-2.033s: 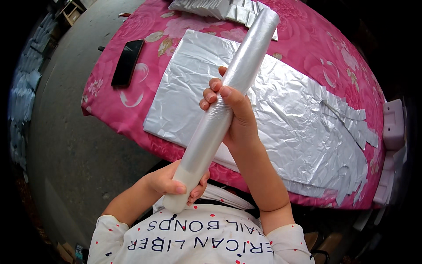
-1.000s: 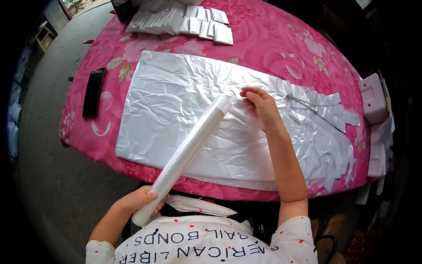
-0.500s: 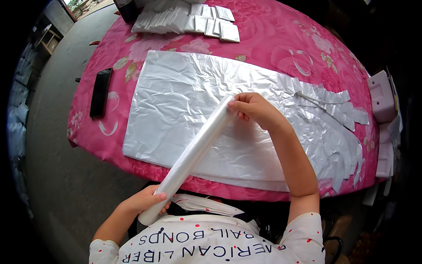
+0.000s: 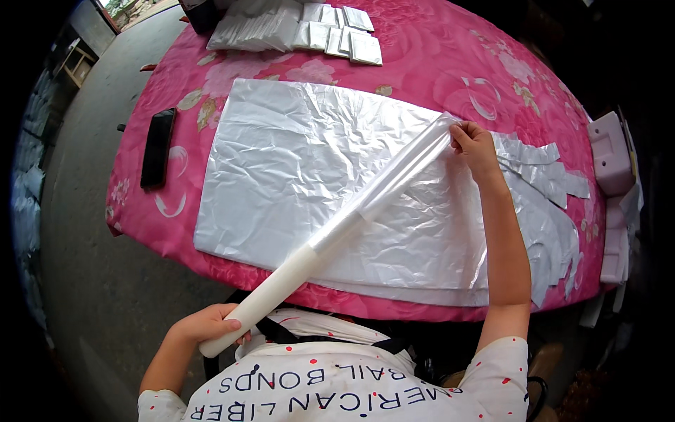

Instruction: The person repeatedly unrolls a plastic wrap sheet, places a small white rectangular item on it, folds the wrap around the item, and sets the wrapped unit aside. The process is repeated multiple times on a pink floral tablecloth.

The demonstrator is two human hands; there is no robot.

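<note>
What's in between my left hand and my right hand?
In the head view, a long white cylinder extends from your left hand, then shiny translucent plastic film spans the rest to your right hand.

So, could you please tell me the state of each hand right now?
Left hand: closed around the near end of the white roll.
Right hand: closed, pinching the far end of the clear plastic film.
</note>
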